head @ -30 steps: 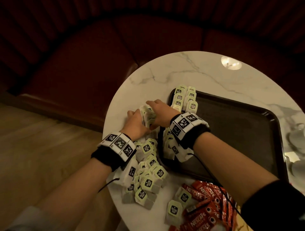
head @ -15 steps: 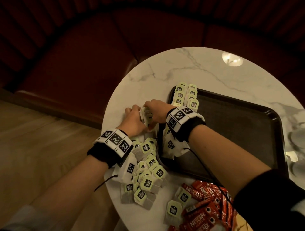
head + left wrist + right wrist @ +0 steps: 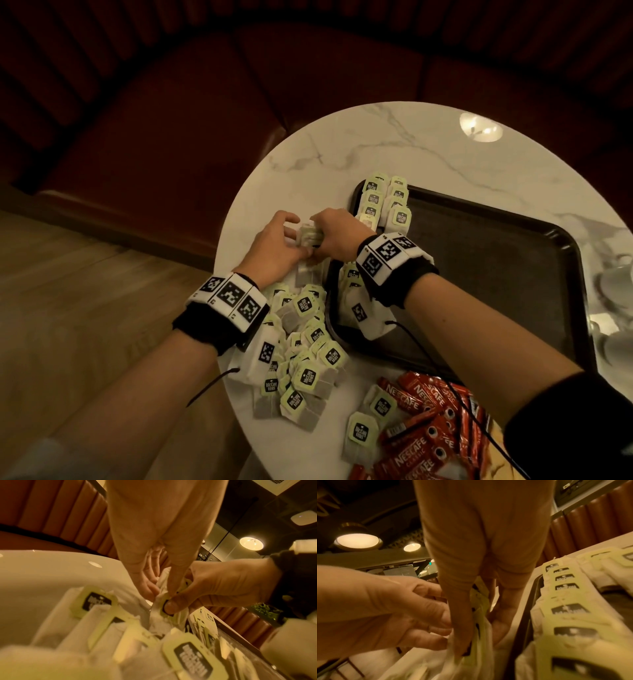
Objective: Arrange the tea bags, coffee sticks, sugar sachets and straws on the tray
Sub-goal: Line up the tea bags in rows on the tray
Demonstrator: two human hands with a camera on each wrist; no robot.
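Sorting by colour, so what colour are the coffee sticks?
Red with white lettering; the coffee sticks show best in the head view.

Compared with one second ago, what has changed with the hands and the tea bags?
Little changed. Both hands keep their grip on the small stack of tea bags beside the tray; the left hand has spread its fingers somewhat, while the right hand holds as before. The row of tea bags on the tray, the loose pile and the coffee sticks stayed put.
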